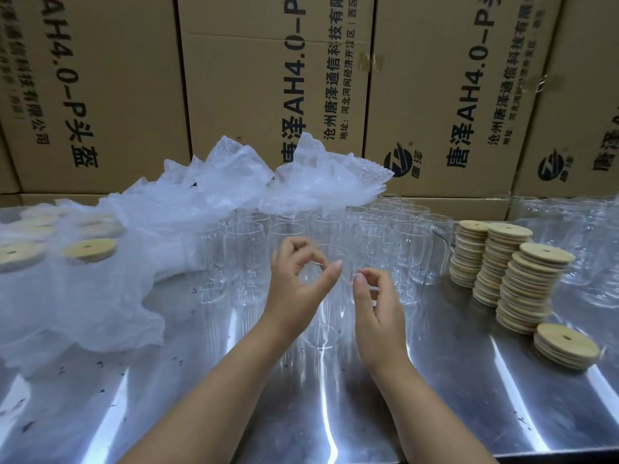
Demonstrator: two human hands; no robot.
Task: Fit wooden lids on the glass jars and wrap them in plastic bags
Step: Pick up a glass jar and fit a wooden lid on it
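- Left fingers: curled over the rim of a glass jar, thumb stretched across the near side of its mouth. The left hand thus grips the jar at the top, probably to keep it steady and leave the mouth free for a lid.
- Right fingers: curled, the index tip just beside the jar's right wall. Through the clear glass it cannot be told whether the right hand grips the jar or only comes near it; no lid is seen in it.
- Held jar: upright, near the front edge of the block of jars, still without lid or bag.
- Bare jars: standing upright in close rows just behind the hands, mouths up, within easy reach as stock.
- Wooden lids: stacked in leaning columns to the right of the jars, with a short stack nearer the person, on the right hand's side.
- Plastic bags: a loose heap behind and to the left of the jars.
- Wrapped jars: lidded and bagged, grouped at the far left, apart from the unfinished stock.
- Bench: reflective metal, carrying all of the above.
- Cartons: printed cardboard, walled up behind the bench.
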